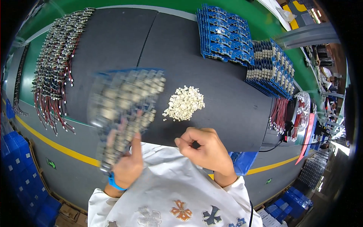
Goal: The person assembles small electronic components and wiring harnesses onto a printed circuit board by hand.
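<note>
My left hand (128, 162), with a blue band at its wrist, grips a blue circuit board panel (130, 89) lined with rows of cream-coloured connectors. The panel is tilted up over the mat and smeared by motion, so I cannot tell whether it is one panel or more. At the mat's near edge my right hand (206, 149) is closed, thumb against curled fingers; anything inside is hidden. Just beyond it lies a loose heap of small cream connectors (185, 104).
A black mat (230, 109) covers the bench. Blue bare circuit boards (225, 34) stand at the back right, beside connector-fitted panels (270, 70). Red wire leads (279, 113) lie at the right. Wired boards (58, 56) line the left side.
</note>
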The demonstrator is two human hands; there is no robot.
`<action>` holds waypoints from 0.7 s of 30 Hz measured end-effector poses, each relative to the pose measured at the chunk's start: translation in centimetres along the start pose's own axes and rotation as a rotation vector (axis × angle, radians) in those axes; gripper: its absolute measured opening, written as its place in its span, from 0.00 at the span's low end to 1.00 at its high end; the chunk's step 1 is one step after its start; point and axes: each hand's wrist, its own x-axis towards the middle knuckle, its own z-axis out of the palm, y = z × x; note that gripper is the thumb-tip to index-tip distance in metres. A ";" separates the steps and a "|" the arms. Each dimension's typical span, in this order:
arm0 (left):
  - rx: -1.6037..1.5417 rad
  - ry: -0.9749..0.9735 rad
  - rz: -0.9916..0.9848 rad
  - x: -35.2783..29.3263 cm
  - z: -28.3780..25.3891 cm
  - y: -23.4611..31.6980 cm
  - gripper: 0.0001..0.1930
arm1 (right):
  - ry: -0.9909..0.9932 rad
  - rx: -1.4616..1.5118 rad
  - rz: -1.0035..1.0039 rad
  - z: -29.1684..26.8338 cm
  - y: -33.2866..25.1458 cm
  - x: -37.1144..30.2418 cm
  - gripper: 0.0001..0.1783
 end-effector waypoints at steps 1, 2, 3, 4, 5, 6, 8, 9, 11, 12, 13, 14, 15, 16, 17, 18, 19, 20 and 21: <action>-0.002 0.002 -0.003 0.3 -0.1 0.0 0.22 | -0.003 -0.003 0.000 -0.1 0.3 0.1 0.07; -0.399 0.187 -0.120 0.7 -0.2 0.1 0.23 | 0.120 -0.073 -0.068 -0.1 0.7 0.4 0.07; -0.796 0.374 -0.236 0.9 -0.3 0.1 0.25 | 0.243 -0.143 -0.136 -0.2 1.2 0.8 0.06; -0.797 0.375 -0.236 1.1 -0.3 0.0 0.25 | 0.304 -0.242 -0.195 -0.6 1.9 1.2 0.05; -0.795 0.404 -0.219 1.2 -0.4 -0.2 0.27 | 0.345 -0.336 -0.221 -0.8 2.7 1.8 0.05; -0.793 0.436 -0.202 1.2 -0.4 -0.3 0.29 | 0.385 -0.429 -0.248 -0.9 3.3 2.2 0.05; -0.799 0.426 -0.263 1.3 -0.8 0.0 0.29 | 0.394 -0.508 -0.299 -1.0 4.4 2.6 0.12; -0.845 0.497 -0.303 1.3 -0.7 0.0 0.31 | 0.402 -0.584 -0.349 -1.0 4.5 2.8 0.19; -0.892 0.574 -0.343 1.2 -0.5 -0.1 0.32 | 0.402 -0.605 -0.341 -0.9 4.0 3.3 0.29; -0.887 0.575 -0.346 1.1 -0.5 -0.3 0.32 | 0.410 -0.621 -0.321 -0.7 3.8 3.3 0.39; -0.881 0.575 -0.349 1.0 -0.5 -0.4 0.32 | 0.336 -0.629 -0.259 -0.5 4.6 3.4 0.51; -0.882 0.572 -0.346 0.9 -0.5 -0.6 0.32 | 0.340 -0.629 -0.258 -0.3 4.4 3.5 0.51; -0.861 0.573 -0.341 0.8 -0.4 -0.7 0.32 | 0.318 -0.673 -0.278 0.0 4.1 3.8 0.52; -0.840 0.571 -0.335 0.7 -0.3 -0.9 0.32 | 0.297 -0.716 -0.296 0.2 3.7 4.1 0.52; -0.844 0.556 -0.327 0.7 -0.2 -0.9 0.32 | 0.293 -0.746 -0.335 0.6 3.4 4.5 0.48; -0.861 0.571 -0.300 0.8 0.0 -1.1 0.33 | 0.308 -0.745 -0.327 0.9 3.7 5.0 0.48; -0.880 0.584 -0.273 0.8 0.1 -1.2 0.33 | 0.298 -0.760 -0.374 1.2 4.3 5.4 0.45; -0.883 0.568 -0.264 0.8 0.2 -1.3 0.33 | 0.287 -0.776 -0.421 1.4 4.7 5.8 0.42; -0.863 0.578 -0.274 0.7 0.1 -1.4 0.33 | 0.338 -0.719 -0.463 1.4 4.5 6.1 0.32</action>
